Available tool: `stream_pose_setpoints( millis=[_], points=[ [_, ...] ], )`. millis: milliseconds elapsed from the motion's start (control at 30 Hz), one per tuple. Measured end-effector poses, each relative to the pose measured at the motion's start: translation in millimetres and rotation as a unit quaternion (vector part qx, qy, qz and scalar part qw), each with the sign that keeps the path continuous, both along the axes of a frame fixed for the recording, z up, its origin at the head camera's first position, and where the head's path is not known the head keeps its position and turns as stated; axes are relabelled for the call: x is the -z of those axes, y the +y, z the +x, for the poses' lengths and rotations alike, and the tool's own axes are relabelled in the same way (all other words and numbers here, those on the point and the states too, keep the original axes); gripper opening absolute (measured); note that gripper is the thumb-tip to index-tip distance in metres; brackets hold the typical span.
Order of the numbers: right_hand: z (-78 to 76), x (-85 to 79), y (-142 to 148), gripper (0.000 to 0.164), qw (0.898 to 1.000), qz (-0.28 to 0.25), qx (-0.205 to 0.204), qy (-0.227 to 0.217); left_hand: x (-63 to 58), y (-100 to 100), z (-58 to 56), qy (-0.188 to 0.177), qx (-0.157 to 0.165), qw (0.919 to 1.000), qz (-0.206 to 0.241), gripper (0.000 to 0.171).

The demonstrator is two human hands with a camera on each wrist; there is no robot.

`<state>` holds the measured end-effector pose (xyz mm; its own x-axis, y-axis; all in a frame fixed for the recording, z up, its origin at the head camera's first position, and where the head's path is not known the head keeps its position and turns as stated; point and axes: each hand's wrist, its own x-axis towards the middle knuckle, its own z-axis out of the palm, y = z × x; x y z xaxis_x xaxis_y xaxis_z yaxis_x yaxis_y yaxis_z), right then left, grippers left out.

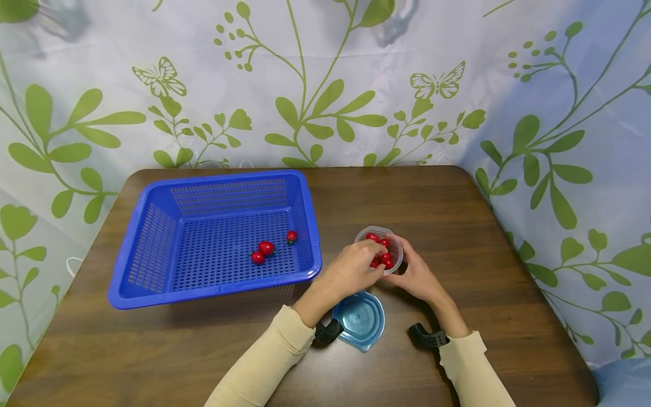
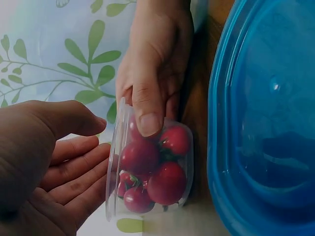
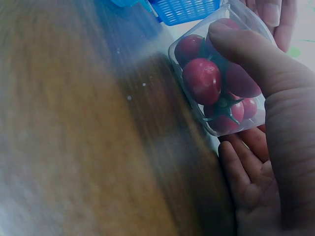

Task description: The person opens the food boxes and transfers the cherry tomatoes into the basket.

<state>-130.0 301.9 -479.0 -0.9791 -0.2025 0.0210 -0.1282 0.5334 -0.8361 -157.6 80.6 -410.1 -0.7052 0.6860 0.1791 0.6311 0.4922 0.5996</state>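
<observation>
Small red cherry tomatoes [image 2: 167, 183] fill much of a clear plastic container [image 1: 361, 233] on the table's right half. My right hand [image 1: 419, 274] grips the container from its right side, the thumb pressed along its wall in the right wrist view. Over the container's mouth is my left hand [image 1: 353, 267], its thumb and fingers apart in the left wrist view with no tomato seen between them; some of its fingertips are hidden by the rim. A blue translucent lid [image 1: 363, 319] lies just in front of the container, beside my left wrist.
To the left stands a large blue perforated basket [image 1: 127, 289] with several tomatoes, among them a red one [image 1: 266, 247] near its right end. The brown wooden table [image 1: 407, 195] ends at a leaf-patterned cloth backdrop [image 1: 325, 68]. Black straps [image 1: 432, 338] circle both wrists.
</observation>
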Motion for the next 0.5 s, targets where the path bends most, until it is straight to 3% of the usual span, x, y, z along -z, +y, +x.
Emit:
stream_pose_setpoints(
  millis=[500],
  points=[
    [0.4, 1.1, 1.2, 0.090, 1.000, -0.002, -0.003, 0.002, 4.7, 7.6, -1.3, 0.006, 0.002, 1.0000, -0.007, 0.028]
  ],
)
